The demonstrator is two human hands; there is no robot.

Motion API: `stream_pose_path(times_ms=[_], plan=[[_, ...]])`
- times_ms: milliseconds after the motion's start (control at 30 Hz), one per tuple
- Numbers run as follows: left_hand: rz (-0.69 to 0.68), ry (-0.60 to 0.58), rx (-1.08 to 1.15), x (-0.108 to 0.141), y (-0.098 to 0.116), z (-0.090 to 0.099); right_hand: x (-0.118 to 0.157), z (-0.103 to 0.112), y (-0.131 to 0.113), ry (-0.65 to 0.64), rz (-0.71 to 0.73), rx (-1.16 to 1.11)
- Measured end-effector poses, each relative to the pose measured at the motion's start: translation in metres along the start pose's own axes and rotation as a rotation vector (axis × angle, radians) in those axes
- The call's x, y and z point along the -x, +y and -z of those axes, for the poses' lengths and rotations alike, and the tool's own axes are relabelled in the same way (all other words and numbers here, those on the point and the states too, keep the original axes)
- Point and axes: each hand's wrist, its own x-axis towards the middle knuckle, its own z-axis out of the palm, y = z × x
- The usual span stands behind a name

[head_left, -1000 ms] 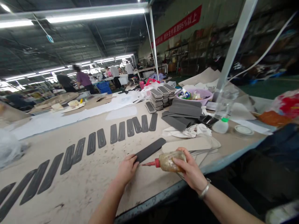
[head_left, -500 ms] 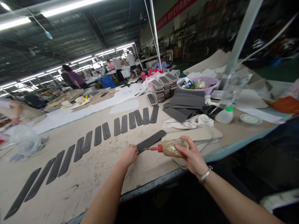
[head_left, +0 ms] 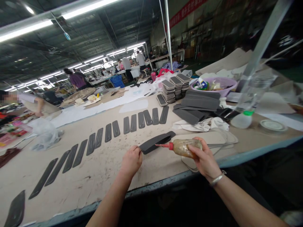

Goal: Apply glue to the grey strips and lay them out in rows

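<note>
My left hand (head_left: pixel 133 160) pinches the near left end of a dark grey strip (head_left: pixel 153 143) with rounded ends, raised a little above the table. In my right hand (head_left: pixel 205 156) is a squeeze bottle (head_left: pixel 186 148), lying sideways, its cloudy body holding brownish stuff. The bottle's red nozzle (head_left: pixel 165 145) points left and is over the strip; whether it touches cannot be told. Beyond my hands, a curved row of dark strips (head_left: pixel 108 132) with shiny outlines lies on the table. Beige rounded panels (head_left: pixel 210 138) lie under and behind the bottle.
Stacked grey pads (head_left: pixel 169 91), loose dark strips (head_left: pixel 199 104), a white cloth (head_left: pixel 201 124) and a purple basin (head_left: pixel 227 90) stand at the back right. A green-capped bottle (head_left: pixel 242 119) and round tin (head_left: pixel 273 125) sit right. A co-worker (head_left: pixel 39 104) is at the far left.
The view has swung left, so the table things sit further right. The strip in my left hand now looks lifted and bowed, and the left hand has turned.
</note>
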Motion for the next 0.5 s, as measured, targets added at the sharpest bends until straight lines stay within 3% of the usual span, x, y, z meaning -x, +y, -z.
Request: stream_pose_path(times_ms=[100, 233, 367, 500], plan=[[-0.027, 0.003, 0.047, 0.044, 0.003, -0.002, 0.003, -0.002, 0.003, -0.041, 0.0, 0.049], [-0.039, -0.065, 0.138, 0.087, 0.006, -0.025, 0.014, -0.008, 0.016, -0.166, 0.102, 0.312], [-0.04, 0.076, 0.243, 0.102, -0.004, -0.042, 0.024, -0.015, 0.034, -0.25, 0.373, 0.742], [-0.027, 0.17, 0.228, 0.097, -0.021, -0.044, 0.025, -0.027, 0.049, -0.329, 0.633, 0.941]])
